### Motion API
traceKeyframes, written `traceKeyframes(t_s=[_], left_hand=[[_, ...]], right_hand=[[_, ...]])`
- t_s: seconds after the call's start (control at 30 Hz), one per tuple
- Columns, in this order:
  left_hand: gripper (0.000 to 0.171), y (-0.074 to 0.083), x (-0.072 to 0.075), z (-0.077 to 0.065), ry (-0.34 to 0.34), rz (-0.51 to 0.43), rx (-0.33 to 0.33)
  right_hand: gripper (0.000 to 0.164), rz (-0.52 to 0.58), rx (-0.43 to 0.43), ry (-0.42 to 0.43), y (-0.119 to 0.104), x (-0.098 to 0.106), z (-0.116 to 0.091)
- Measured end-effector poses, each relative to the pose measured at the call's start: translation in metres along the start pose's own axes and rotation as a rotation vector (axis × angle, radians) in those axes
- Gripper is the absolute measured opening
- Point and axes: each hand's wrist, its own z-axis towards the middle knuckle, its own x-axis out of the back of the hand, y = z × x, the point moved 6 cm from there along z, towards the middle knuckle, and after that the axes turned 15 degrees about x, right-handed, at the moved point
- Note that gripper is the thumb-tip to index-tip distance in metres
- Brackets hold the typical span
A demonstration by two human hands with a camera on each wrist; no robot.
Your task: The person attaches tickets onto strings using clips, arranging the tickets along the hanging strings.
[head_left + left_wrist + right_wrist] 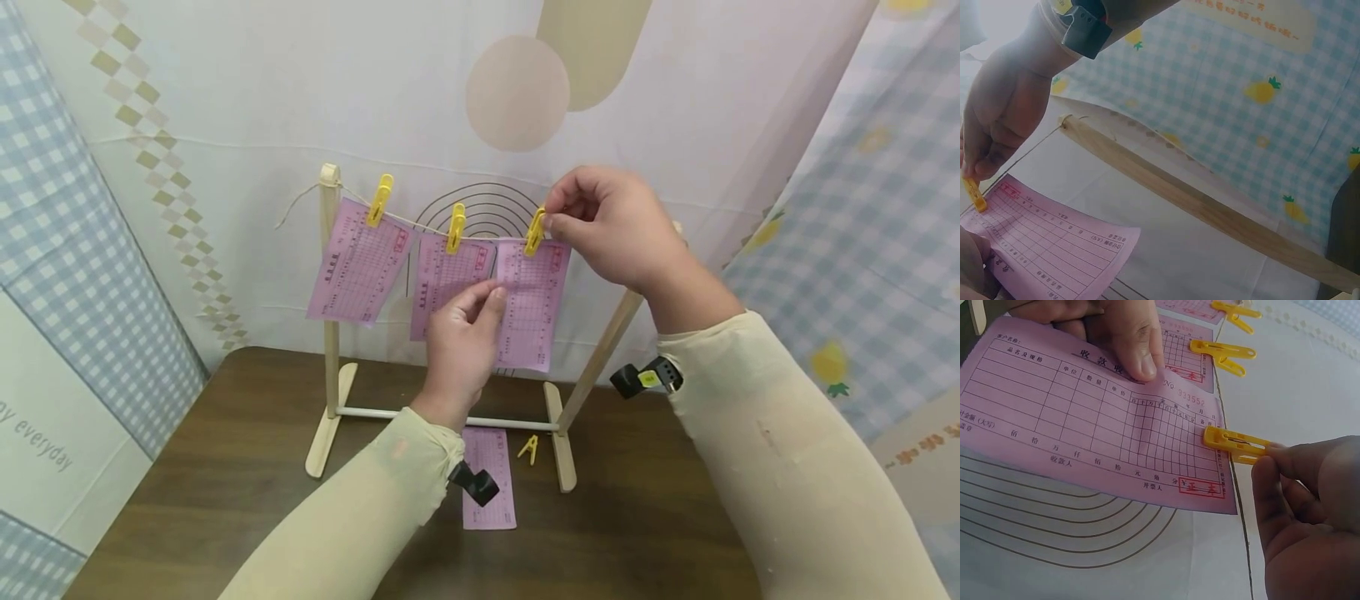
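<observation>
My right hand (618, 225) pinches the tail of a yellow clothespin (1235, 442) between thumb and fingers. That clothespin's jaws sit over the string and the top edge of a pink receipt slip (528, 321). Lower down, my left hand (467, 342) pinches the same slip by its left edge, thumb on its printed face. Two more pink slips, a left one (360, 267) and a middle one (442, 271), hang from the string, each under its own yellow clothespin, one at left (380, 200) and one mid-string (455, 229). The left hand partly covers the middle slip.
A wooden stand (331, 292) with a white crossbar (367, 412) holds the string above a brown table (225, 467). Another pink slip (491, 500) lies on the table, beside a loose yellow clothespin (528, 450). Patterned cloth hangs behind and at both sides.
</observation>
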Motion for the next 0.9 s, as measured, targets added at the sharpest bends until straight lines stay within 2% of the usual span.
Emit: traceKeyframes(t_s=[0.27,0.57,0.77,0.9], left_hand=[[0.029,-0.003,-0.001,-0.001,-0.009,-0.005,0.012],[0.028,-0.006,0.0,-0.002,-0.028,-0.01,0.012],[0.032,-0.015,0.003,-0.002,-0.08,-0.029,0.054],[0.033,-0.03,0.009,-0.006,-0.141,0.05,0.102]], right_hand=[[0.007,-0.011,-0.025,-0.037,-0.001,-0.001,-0.002],[0.011,0.029,-0.056,-0.033,-0.001,-0.005,-0.005],[0.015,-0.029,-0.051,-0.029,-0.001,-0.005,-0.011],[0.017,-0.033,-0.022,0.013,-0.001,-0.002,-0.025]])
